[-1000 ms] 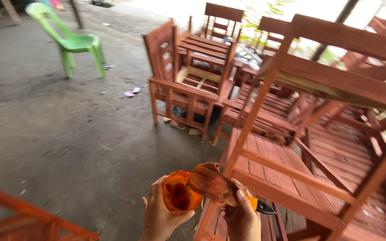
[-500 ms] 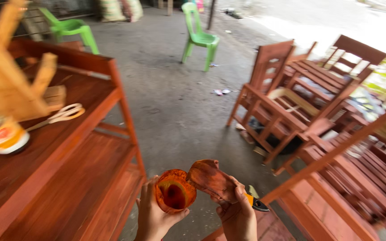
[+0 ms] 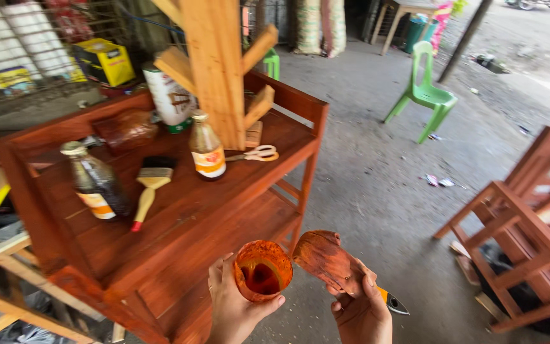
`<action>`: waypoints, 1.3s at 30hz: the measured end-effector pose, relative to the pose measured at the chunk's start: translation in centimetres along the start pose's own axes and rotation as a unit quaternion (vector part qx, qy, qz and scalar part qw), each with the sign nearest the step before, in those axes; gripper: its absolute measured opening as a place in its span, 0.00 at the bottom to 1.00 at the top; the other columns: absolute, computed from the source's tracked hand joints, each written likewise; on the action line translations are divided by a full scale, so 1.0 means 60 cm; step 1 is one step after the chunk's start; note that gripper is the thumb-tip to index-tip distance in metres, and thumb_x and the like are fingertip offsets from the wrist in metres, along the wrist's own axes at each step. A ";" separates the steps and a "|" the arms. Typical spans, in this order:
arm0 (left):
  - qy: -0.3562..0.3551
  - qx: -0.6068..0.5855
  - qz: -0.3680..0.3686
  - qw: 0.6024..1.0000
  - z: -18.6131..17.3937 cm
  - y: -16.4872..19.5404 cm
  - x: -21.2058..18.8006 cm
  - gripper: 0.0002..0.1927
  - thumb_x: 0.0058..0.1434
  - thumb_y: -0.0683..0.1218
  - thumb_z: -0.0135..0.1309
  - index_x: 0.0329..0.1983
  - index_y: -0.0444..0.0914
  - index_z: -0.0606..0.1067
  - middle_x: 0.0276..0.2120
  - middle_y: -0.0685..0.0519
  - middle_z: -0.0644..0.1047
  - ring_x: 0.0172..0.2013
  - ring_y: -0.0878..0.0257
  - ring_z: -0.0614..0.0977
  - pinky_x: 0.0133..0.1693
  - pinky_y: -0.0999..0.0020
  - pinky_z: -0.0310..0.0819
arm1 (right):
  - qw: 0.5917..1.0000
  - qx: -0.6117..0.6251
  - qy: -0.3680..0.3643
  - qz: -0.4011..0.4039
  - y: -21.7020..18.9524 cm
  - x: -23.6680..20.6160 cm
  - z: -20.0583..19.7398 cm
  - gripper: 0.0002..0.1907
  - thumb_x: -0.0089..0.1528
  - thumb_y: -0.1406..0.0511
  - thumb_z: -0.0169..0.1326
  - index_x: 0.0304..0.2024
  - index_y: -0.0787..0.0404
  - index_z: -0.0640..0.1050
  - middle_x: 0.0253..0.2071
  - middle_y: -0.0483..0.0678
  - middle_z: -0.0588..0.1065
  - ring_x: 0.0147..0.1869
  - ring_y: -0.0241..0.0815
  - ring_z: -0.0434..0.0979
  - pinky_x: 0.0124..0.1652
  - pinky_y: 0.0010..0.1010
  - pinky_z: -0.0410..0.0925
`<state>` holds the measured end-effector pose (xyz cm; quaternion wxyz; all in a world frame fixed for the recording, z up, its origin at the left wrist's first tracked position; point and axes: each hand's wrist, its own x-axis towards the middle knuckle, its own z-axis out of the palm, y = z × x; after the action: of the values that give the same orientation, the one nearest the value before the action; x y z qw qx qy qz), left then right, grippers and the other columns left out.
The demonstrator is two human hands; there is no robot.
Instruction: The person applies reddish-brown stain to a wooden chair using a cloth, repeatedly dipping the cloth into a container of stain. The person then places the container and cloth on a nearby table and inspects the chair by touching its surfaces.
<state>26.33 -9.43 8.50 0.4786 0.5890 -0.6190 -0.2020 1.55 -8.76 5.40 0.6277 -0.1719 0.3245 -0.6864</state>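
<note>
My left hand point(image 3: 235, 311) grips a stained plastic cup point(image 3: 262, 271) with dark orange varnish in its bottom. My right hand point(image 3: 359, 311) holds a varnish-soaked rag point(image 3: 327, 258) just right of the cup's rim, and a tool with a yellow handle and dark tip point(image 3: 392, 302) pokes out behind that hand. Both hands hover over the concrete floor beside a red-brown wooden table point(image 3: 179, 216). On the table lie a paintbrush point(image 3: 148, 186), two bottles point(image 3: 208, 146) point(image 3: 95, 181) and scissors point(image 3: 259, 153).
A raw wooden post with angled braces point(image 3: 214, 64) rises over the table. A white can point(image 3: 170, 99) and a yellow box point(image 3: 104, 60) stand behind it. A green plastic chair point(image 3: 426, 94) is far right. Red-brown wooden chair frames point(image 3: 523, 236) stand at right. Scraps litter the floor point(image 3: 440, 181).
My view has swung left, from the stacked chairs to the wooden table with bottles and brush. Both hands keep the cup and rag in the same grip.
</note>
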 end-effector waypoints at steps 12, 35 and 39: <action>0.138 0.050 0.034 0.989 -0.176 -0.059 0.190 0.55 0.27 0.57 0.79 0.59 0.40 0.66 0.51 0.44 0.68 0.57 0.47 0.64 0.58 0.49 0.57 | 0.993 -0.035 -0.109 0.003 0.090 0.080 0.272 0.26 0.66 0.55 0.47 0.66 0.51 0.69 0.50 0.43 0.78 0.47 0.39 0.78 0.37 0.29 0.67; 0.208 -0.064 -0.074 0.973 -0.191 -0.130 0.295 0.61 0.35 0.52 0.79 0.69 0.34 0.56 0.59 0.37 0.64 0.60 0.43 0.68 0.61 0.52 0.63 | 0.974 -0.150 -0.124 -0.115 0.102 0.165 0.529 0.15 0.61 0.71 0.58 0.43 0.51 0.67 0.41 0.45 0.77 0.45 0.45 0.83 0.42 0.35 0.74; 0.210 -0.084 -0.044 0.973 -0.191 -0.134 0.266 0.59 0.39 0.50 0.77 0.69 0.31 0.55 0.60 0.36 0.64 0.60 0.43 0.69 0.61 0.54 0.63 | 0.979 -0.099 -0.143 -0.105 0.126 0.171 0.545 0.16 0.60 0.73 0.57 0.42 0.51 0.66 0.41 0.44 0.77 0.46 0.44 0.84 0.47 0.40 0.76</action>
<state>42.60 -22.33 12.89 0.6362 0.6027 -0.4589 -0.1463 26.71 -26.28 22.54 0.5716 -0.3632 0.2779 -0.6813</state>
